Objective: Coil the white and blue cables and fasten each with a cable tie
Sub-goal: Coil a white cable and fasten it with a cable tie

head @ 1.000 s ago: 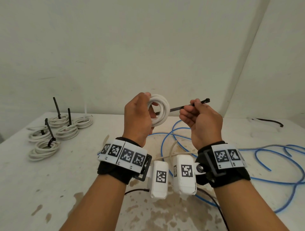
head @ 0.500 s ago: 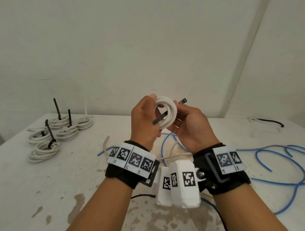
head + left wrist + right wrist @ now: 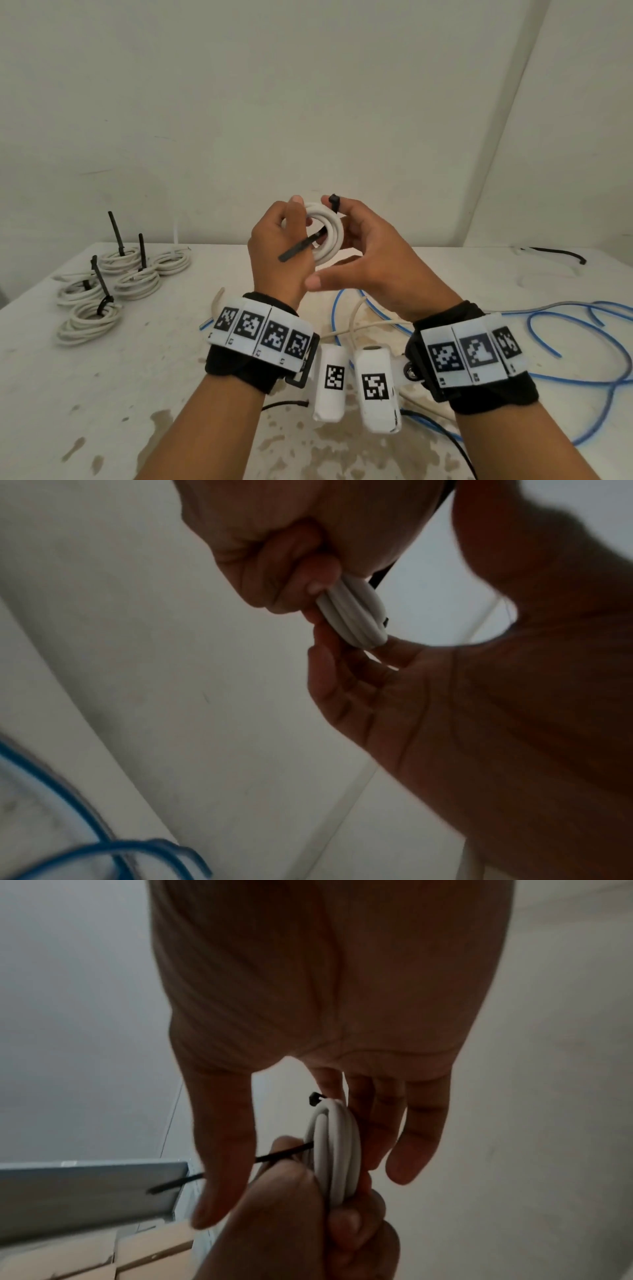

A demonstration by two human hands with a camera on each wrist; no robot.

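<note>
The black cable tie, held clear of the white coil a second ago, is now threaded through it. The coil is gripped above the desk by the left hand; the right hand, fingers relaxed, supports its far side. Fastening is judged next.

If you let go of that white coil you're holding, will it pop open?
Probably. The white coil looks springy, and the left hand grips its loops together. The black cable tie runs through it unfastened. It seems light, held by fingertips.
</note>
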